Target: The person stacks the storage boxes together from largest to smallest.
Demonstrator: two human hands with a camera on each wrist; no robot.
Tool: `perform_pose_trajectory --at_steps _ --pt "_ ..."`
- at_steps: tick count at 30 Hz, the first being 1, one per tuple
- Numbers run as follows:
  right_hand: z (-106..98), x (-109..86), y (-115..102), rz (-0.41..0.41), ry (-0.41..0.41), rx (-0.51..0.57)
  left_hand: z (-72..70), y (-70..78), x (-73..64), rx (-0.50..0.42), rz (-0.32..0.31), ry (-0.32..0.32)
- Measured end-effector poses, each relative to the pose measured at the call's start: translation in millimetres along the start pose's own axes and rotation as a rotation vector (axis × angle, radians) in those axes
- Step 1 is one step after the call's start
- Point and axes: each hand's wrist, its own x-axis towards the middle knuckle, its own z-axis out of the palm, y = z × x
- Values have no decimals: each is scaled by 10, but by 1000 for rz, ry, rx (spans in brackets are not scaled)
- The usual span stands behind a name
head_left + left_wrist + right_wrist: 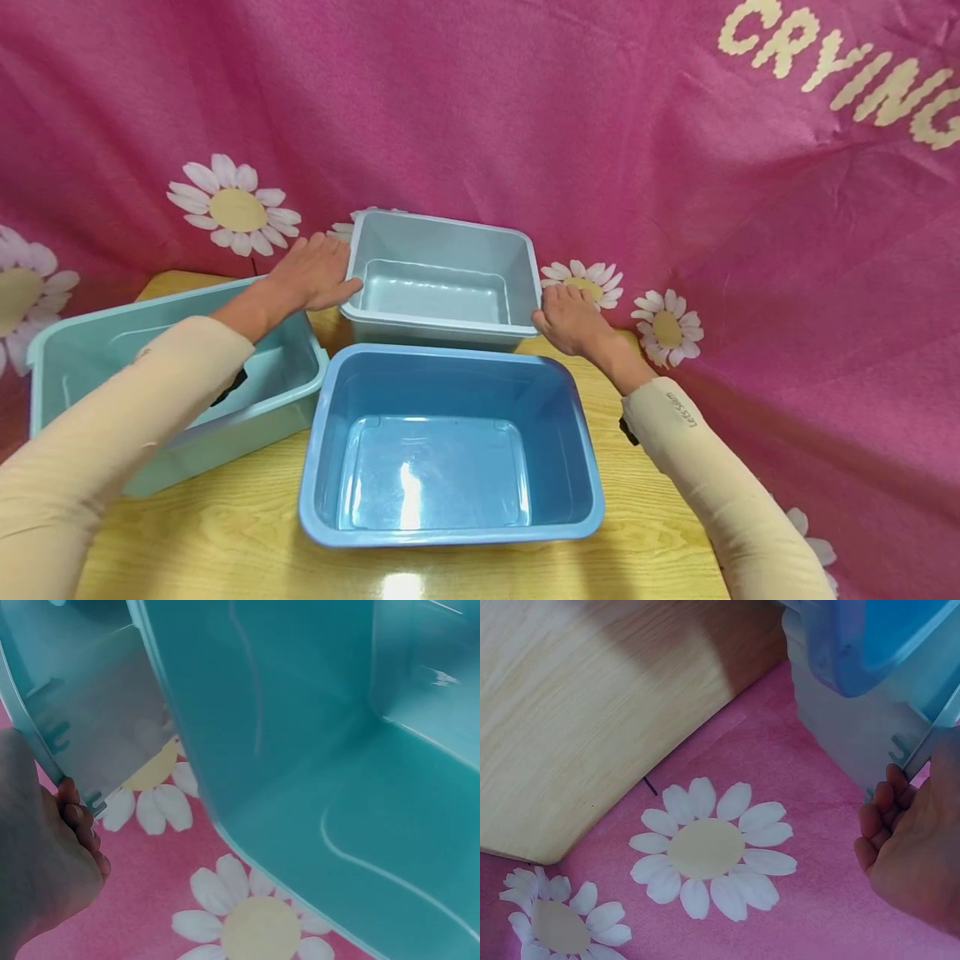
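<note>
A pale grey-blue plastic bin stands at the back, with its open top and inside floor in sight. My left hand grips its left rim, and in the left wrist view the fingertips curl under that edge. On the opposite side my right hand holds the right rim; the right wrist view has its fingers hooked below the lip. Just in front is a blue bin, upright and partly overlapping the pale one's lower wall. Neither hand touches the blue bin.
A teal bin stands at the left, under my left forearm. The bins are on a wooden table. A pink cloth printed with daisies and letters hangs close behind and along the right side.
</note>
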Motion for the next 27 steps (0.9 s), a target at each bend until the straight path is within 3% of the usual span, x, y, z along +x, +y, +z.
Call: perform_pose_trajectory --at_steps 11,27 --pt "-148 -97 -5 -30 50 -12 -187 29 -44 -49 32 30" --pt "-298 -235 -19 -21 85 27 -316 102 -134 -73 46 59"
